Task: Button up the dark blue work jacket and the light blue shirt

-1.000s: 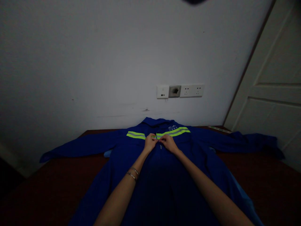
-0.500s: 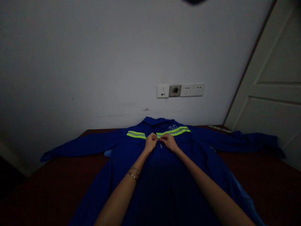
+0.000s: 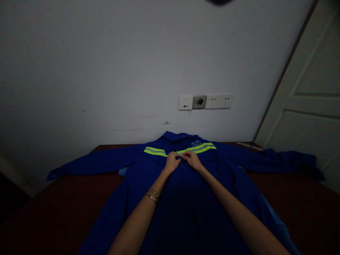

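A blue work jacket (image 3: 148,180) lies front up with its sleeves spread out to both sides. A yellow-green reflective stripe (image 3: 204,147) with a grey middle crosses its chest, below a small white print. My left hand (image 3: 172,161) is closed on the edge of the front opening, at the level of the stripe. Close beside it, my right hand (image 3: 191,159) pinches the opposite edge, its thumb and forefinger nearly touching the left fingertips. What lies right between the fingertips is too small and dark to make out.
The jacket rests on a dark red-brown tabletop (image 3: 87,191), its collar close to the white wall (image 3: 127,71). Socket plates (image 3: 218,101) are set in the wall above it. A pale panelled door (image 3: 313,124) stands at the right. Light blue cloth (image 3: 275,216) shows under the jacket.
The fingers of both hands have shifted slightly at the front opening, and my left hand is turned a little more over the cloth. The view has shifted slightly.
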`<state>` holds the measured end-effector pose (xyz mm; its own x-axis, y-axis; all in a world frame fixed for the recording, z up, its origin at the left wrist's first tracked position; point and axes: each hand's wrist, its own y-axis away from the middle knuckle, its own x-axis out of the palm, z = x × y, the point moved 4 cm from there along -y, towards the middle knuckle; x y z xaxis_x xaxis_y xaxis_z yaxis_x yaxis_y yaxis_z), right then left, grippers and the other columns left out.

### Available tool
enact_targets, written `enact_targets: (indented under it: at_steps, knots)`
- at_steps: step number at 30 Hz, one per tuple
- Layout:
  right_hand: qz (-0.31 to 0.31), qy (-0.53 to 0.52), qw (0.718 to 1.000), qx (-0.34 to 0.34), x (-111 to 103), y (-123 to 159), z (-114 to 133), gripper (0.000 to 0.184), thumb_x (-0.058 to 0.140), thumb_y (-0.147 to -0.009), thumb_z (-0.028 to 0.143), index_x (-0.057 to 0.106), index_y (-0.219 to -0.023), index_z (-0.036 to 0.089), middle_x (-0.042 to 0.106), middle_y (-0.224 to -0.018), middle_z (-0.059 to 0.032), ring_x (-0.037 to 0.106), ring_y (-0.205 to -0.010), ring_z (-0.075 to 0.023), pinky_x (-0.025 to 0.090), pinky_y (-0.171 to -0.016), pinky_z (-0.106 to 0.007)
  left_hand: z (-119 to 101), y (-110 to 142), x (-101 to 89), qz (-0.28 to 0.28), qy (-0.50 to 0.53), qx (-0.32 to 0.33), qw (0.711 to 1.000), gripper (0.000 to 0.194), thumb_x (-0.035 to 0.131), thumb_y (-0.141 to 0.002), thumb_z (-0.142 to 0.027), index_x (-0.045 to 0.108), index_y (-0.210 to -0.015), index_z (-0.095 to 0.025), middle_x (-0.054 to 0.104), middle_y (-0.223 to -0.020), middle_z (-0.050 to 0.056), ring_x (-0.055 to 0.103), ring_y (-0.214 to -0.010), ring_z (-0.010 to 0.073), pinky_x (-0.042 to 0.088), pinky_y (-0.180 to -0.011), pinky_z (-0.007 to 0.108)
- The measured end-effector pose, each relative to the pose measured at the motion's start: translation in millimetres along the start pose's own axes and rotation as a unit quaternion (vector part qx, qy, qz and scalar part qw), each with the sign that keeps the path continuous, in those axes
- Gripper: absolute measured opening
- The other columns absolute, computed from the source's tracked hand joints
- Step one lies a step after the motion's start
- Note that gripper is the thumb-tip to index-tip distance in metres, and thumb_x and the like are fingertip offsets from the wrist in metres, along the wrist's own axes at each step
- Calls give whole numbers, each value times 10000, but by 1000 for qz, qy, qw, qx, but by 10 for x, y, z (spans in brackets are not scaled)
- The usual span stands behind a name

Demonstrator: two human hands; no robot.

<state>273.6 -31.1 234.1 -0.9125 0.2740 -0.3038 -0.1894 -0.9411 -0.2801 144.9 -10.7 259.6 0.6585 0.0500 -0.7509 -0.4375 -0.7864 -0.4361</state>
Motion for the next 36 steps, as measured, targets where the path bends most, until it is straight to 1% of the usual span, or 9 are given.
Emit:
enact_targets:
  at_steps: [2, 4, 7, 10, 14, 17, 22, 29, 36]
  knots:
    - [25, 3, 1000, 7, -5, -15, 13, 138, 564, -685, 211, 617, -783, 129, 594, -679, -15, 519, -539, -109, 412, -380, -178, 2, 3, 1, 5, 16, -8, 1000, 219, 599, -684, -115, 699, -867, -182, 642, -832, 37, 559, -789, 146, 415, -755, 254]
    - [31, 15, 999, -4, -55, -35, 73, 223, 541, -698, 174, 612, -907, 138, 609, -761, -26, 532, -563, -109, 415, -404, -183, 12, 3, 2, 7, 28, -16, 999, 219, 592, -679, -101, 702, -853, -177, 648, -821, 34, 567, -774, 143, 418, -742, 249]
    - [-11, 85, 993, -82, -189, -44, 261, 351, 499, -731, 117, 561, -1074, 157, 612, -847, -35, 548, -646, -114, 453, -550, -219, 33, -4, 6, 6, 41, -24, 999, 207, 600, -670, -100, 705, -838, -159, 651, -809, 43, 573, -764, 148, 421, -734, 249]
    - [-20, 221, 958, -182, -234, 9, 466, 370, 471, -772, 97, 547, -1124, 178, 617, -874, -46, 538, -798, -146, 425, -732, -262, 50, -13, 19, 8, 50, -28, 998, 195, 608, -666, -99, 706, -821, -164, 651, -788, 36, 574, -749, 148, 424, -731, 249]
    - [37, 356, 901, -243, -124, 109, 572, 388, 451, -804, 99, 522, -1177, 179, 617, -931, -81, 483, -910, -186, 376, -785, -280, 67, -17, 32, 7, 49, -29, 998, 198, 618, -660, -100, 708, -824, -165, 651, -795, 43, 577, -751, 157, 426, -730, 255]
    - [70, 388, 884, -253, -36, 153, 556, 412, 448, -806, 93, 494, -1210, 162, 620, -922, -87, 476, -896, -193, 361, -793, -287, 69, -13, 37, 10, 51, -25, 998, 210, 611, -668, -110, 707, -843, -177, 655, -814, 46, 580, -774, 163, 427, -737, 259]
    - [56, 415, 869, -264, 17, 188, 532, 419, 443, -811, 93, 472, -1224, 158, 613, -957, -94, 472, -904, -207, 351, -809, -304, 67, -13, 39, 14, 46, -21, 999, 223, 601, -678, -113, 705, -866, -172, 663, -839, 62, 585, -803, 182, 428, -756, 278]
    - [55, 412, 872, -260, 25, 201, 521, 417, 454, -805, 94, 479, -1214, 173, 609, -962, -99, 475, -917, -212, 343, -823, -313, 78, -22, 52, 10, 63, -22, 998, 225, 617, -667, -109, 708, -854, -192, 668, -827, 44, 587, -792, 174, 432, -753, 273]
    - [28, 295, 932, -208, -52, 111, 400, 455, 526, -762, 86, 466, -1202, 184, 626, -841, -39, 494, -881, -172, 369, -794, -273, 46, -20, 2, 13, 84, -22, 996, 213, 620, -656, -98, 706, -837, -169, 674, -825, 44, 595, -759, 159, 444, -729, 259]
